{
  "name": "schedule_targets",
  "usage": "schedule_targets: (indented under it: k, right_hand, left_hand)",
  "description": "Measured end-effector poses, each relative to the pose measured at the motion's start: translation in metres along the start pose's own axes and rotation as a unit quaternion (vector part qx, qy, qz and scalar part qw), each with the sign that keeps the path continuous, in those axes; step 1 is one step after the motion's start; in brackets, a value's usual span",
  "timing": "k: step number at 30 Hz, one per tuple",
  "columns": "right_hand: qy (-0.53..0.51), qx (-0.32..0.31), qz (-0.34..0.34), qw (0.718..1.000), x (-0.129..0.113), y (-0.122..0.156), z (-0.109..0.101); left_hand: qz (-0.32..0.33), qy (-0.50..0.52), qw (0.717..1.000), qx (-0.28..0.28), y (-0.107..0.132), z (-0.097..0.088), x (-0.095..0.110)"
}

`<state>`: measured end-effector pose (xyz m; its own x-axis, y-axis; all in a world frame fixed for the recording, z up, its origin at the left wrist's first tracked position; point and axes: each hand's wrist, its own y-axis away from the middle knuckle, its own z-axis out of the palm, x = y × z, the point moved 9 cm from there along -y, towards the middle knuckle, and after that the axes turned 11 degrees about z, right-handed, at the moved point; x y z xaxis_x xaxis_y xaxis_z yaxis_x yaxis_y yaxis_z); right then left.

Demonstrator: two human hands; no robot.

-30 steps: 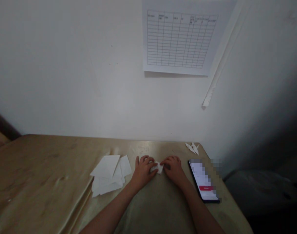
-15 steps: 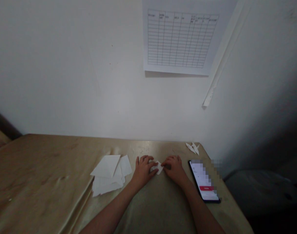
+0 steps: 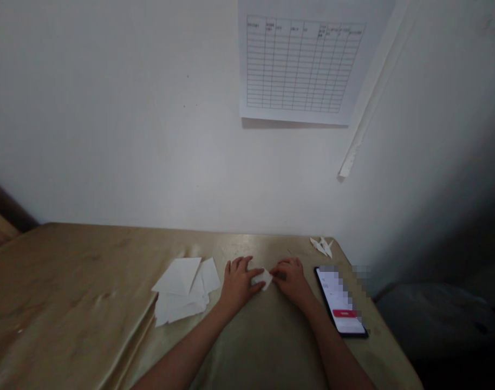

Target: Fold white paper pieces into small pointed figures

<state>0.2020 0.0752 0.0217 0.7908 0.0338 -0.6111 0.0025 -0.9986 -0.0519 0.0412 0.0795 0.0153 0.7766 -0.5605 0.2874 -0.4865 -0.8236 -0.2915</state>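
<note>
A small folded white paper [image 3: 262, 277] lies on the table between my two hands. My left hand [image 3: 240, 283] holds it down from the left, index finger and thumb resting on it a little apart, the other fingers spread beyond. At the paper's right corner, my right hand [image 3: 290, 279] pinches the edge between thumb and index finger, its remaining fingers curled. Part of the paper is hidden under my left fingers. To the left of my hands sits a loose pile of white paper sheets [image 3: 180, 303].
A phone [image 3: 340, 303] with a lit, partly blurred screen lies right of my right hand. Small folded white paper pieces [image 3: 321, 247] rest at the table's far right corner. The table [image 3: 89, 281] meets a white wall carrying a printed grid sheet [image 3: 296, 65].
My left fingers have shifted very slightly on the paper. My right hand stays at the paper's right corner; the pile and the phone have not moved.
</note>
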Motion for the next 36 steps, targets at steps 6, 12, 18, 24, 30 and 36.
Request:
schedule_targets:
  k: [6, 12, 18, 24, 30, 36]
  right_hand:
    - [0.003, -0.001, 0.006, 1.0, 0.001, 0.0, 0.0]
    - [0.004, -0.006, 0.013, 1.0, 0.002, -0.002, 0.002]
    - [0.049, -0.009, -0.002, 0.999, -0.003, 0.001, 0.006]
    - [0.081, 0.01, -0.01, 0.997, -0.007, 0.003, 0.012]
    - [0.109, 0.015, -0.001, 0.994, -0.004, 0.002, 0.016]
    - [0.1, 0.013, -0.004, 0.995, -0.006, 0.005, 0.016]
  left_hand:
    - [0.001, -0.039, 0.999, -0.016, 0.002, 0.002, 0.001]
    - [0.002, -0.056, 0.998, -0.022, 0.003, 0.004, 0.002]
    - [-0.012, -0.05, 0.999, -0.017, 0.002, 0.002, -0.001]
    - [-0.024, -0.031, 0.999, -0.003, 0.002, 0.002, -0.005]
    - [-0.028, -0.02, 0.999, 0.019, 0.002, -0.001, -0.005]
    - [-0.029, -0.008, 0.999, 0.023, 0.003, -0.001, -0.007]
